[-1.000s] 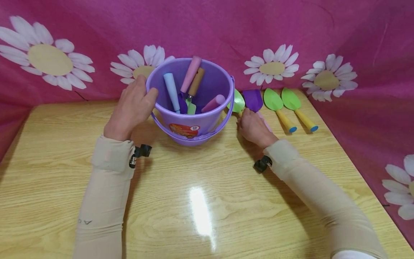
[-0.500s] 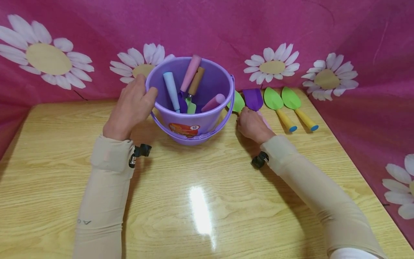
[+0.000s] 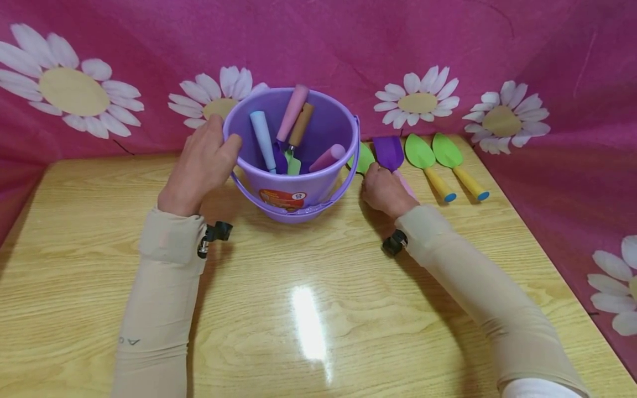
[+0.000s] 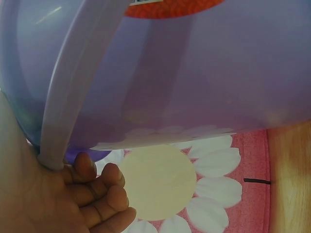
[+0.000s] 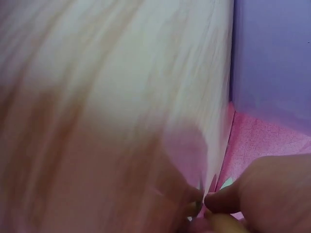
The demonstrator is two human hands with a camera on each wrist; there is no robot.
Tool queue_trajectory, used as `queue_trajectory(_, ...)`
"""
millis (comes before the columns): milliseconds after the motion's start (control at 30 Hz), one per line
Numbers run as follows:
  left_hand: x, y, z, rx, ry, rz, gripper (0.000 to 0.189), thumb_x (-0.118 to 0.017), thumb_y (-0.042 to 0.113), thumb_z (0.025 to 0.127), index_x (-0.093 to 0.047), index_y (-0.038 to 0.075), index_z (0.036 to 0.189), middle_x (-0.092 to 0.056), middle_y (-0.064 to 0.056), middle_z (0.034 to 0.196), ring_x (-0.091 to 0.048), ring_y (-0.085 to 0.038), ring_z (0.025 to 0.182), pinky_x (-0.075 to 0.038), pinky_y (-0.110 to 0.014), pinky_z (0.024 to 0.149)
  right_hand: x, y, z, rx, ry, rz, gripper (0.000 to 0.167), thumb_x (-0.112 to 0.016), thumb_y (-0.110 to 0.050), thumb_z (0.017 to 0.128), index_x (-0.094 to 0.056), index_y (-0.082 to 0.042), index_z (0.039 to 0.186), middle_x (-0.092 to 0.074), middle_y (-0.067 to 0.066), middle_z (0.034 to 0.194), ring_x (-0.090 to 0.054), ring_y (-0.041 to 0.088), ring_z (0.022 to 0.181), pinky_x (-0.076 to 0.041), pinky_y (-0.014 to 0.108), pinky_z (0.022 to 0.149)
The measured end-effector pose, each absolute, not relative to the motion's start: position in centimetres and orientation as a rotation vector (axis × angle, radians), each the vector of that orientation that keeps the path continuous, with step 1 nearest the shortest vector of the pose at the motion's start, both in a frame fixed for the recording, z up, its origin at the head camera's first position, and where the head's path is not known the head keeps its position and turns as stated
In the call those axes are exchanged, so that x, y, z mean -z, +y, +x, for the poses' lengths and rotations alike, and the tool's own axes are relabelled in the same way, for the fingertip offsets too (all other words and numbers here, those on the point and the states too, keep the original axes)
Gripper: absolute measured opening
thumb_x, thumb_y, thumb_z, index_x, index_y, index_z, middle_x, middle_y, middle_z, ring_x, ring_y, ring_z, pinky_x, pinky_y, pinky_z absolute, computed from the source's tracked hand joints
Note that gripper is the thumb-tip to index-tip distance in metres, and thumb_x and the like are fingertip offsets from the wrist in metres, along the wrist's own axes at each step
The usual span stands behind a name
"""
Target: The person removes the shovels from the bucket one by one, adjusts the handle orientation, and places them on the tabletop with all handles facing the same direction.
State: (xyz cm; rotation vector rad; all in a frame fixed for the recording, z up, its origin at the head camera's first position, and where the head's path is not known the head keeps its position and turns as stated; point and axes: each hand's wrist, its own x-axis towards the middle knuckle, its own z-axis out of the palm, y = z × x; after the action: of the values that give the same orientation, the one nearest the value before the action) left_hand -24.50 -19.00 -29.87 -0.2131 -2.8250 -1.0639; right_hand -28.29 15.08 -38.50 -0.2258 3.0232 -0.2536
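Note:
My left hand [image 3: 201, 166] grips the left rim of a purple bucket [image 3: 298, 187]. In the left wrist view the fingers [image 4: 104, 187] are curled near the bucket's handle joint. Inside the bucket stand several hand tools, with light blue [image 3: 262, 141], pink and brown handles upward. Right of the bucket, my right hand [image 3: 387, 190] pinches a green trowel [image 3: 365, 159] by its handle, which the hand mostly hides. The trowel's blade lies partly behind the bucket. Just beside that hand lies a purple shovel [image 3: 389, 152] with a pink handle.
Two more green trowels [image 3: 420, 152] with yellow, blue-ended handles lie to the right of the purple shovel. The wooden table [image 3: 259, 309] meets a pink flowered cloth [image 3: 318, 44] at the back and right. The bucket's handle [image 3: 350, 177] hangs down in front.
My right hand and wrist have shifted slightly left, and the green trowel's blade sits a little further left and lower. My left hand and the bucket have hardly moved.

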Motion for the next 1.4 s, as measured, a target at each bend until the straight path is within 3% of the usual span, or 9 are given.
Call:
queue_trajectory(333, 30.0, -19.1, -24.6, 1.046, -2.818, -0.209, 0.046, -0.034, 0.034, 0.098, -0.049, -0.002, 0.122, -0.055, -0.018, 0.111, -0.056, -0.033, 0.094, -0.043, -0.041, 0.077, 38.3, 14.3, -28.3, 0.142, 3.005, -0.184, 0.038, -0.05, -0.017, 0.095, -0.048, 0.013, 0.118, -0.063, 0.034, 0.108, -0.067, 0.049, 0.107, -0.054, 0.056, 0.093)
queue_trajectory(567, 30.0, -19.1, -24.7, 1.035, -2.818, -0.219, 0.044, -0.034, 0.033, 0.099, -0.049, -0.002, 0.12, -0.054, -0.018, 0.107, -0.054, -0.033, 0.089, -0.042, -0.04, 0.073, 38.1, 14.4, -27.8, 0.142, 2.99, -0.213, 0.039, -0.049, -0.024, 0.098, -0.048, 0.011, 0.115, -0.066, 0.031, 0.098, -0.069, 0.044, 0.091, -0.057, 0.052, 0.078)
queue_trajectory(833, 30.1, -19.1, -24.7, 1.04, -2.823, -0.216, 0.044, -0.034, 0.034, 0.099, -0.048, -0.002, 0.121, -0.053, -0.017, 0.107, -0.054, -0.033, 0.089, -0.042, -0.04, 0.073, 37.5, 14.8, -27.5, 0.166, 2.952, -0.182, 0.04, -0.049, -0.029, 0.098, -0.05, 0.008, 0.114, -0.066, 0.029, 0.103, -0.069, 0.044, 0.098, -0.055, 0.053, 0.087)
queue_trajectory(1133, 29.9, -19.0, -24.6, 1.03, -2.809, -0.215, 0.042, -0.035, 0.033, 0.098, -0.049, -0.002, 0.118, -0.054, -0.018, 0.106, -0.055, -0.034, 0.09, -0.041, -0.04, 0.074, 35.9, 15.4, -27.2, 0.211, 2.958, -0.059, 0.048, -0.053, -0.046, 0.101, -0.049, -0.001, 0.114, -0.06, 0.019, 0.108, -0.064, 0.04, 0.1, -0.055, 0.054, 0.081)
queue_trajectory(1300, 29.9, -19.1, -24.6, 1.025, -2.81, -0.208, 0.041, -0.036, 0.032, 0.098, -0.049, -0.002, 0.116, -0.054, -0.018, 0.106, -0.055, -0.034, 0.091, -0.041, -0.04, 0.075, 34.8, 15.7, -27.2, 0.291, 3.034, -0.123, 0.054, -0.052, -0.045, 0.102, -0.051, 0.004, 0.124, -0.06, 0.025, 0.119, -0.061, 0.045, 0.111, -0.053, 0.059, 0.09)
queue_trajectory(1400, 29.9, -19.1, -24.7, 1.035, -2.804, -0.217, 0.04, -0.036, 0.032, 0.098, -0.049, -0.002, 0.115, -0.054, -0.018, 0.105, -0.055, -0.034, 0.09, -0.041, -0.04, 0.074, 34.1, 16.0, -27.3, 0.415, 3.107, -0.219, 0.049, -0.052, -0.042, 0.103, -0.053, 0.004, 0.121, -0.06, 0.025, 0.116, -0.058, 0.044, 0.111, -0.049, 0.058, 0.093)
